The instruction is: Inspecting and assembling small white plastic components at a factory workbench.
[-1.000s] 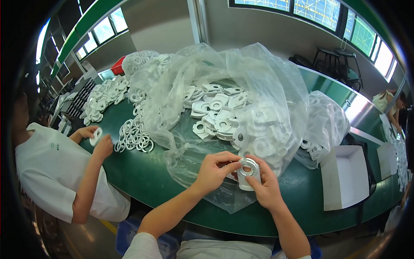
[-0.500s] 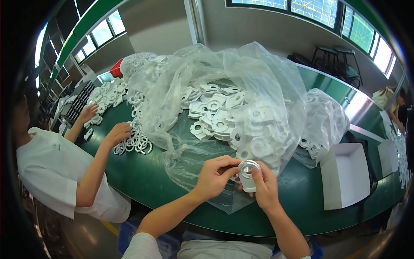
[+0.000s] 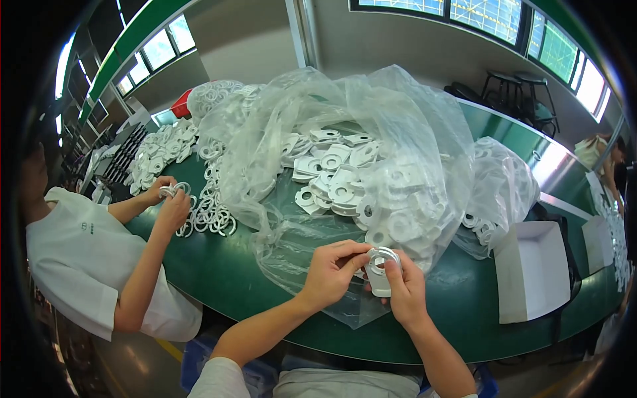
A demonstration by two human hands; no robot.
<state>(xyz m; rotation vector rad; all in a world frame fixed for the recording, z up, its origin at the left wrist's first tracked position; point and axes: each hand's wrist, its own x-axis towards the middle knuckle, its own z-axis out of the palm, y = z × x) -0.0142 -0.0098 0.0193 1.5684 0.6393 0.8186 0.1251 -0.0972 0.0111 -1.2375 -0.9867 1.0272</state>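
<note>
A glossy green table (image 3: 451, 325), its edge bowed by the lens, was spread with white parts. Near its front edge, over the skirt of a clear plastic bag (image 3: 308, 103), a white plate with a round opening (image 3: 381, 287) was held up: its upper left rim was pinched by the left hand (image 3: 332, 272), its right side clamped by the right hand (image 3: 407, 292). Similar plates (image 3: 335, 176) were heaped inside the bag. To the left, loose rings (image 3: 209, 213) were handled by a co-worker (image 3: 79, 255). An open white box (image 3: 541, 268) was placed at right; behind, dark stools (image 3: 517, 83) were set beneath windows (image 3: 488, 18).
</note>
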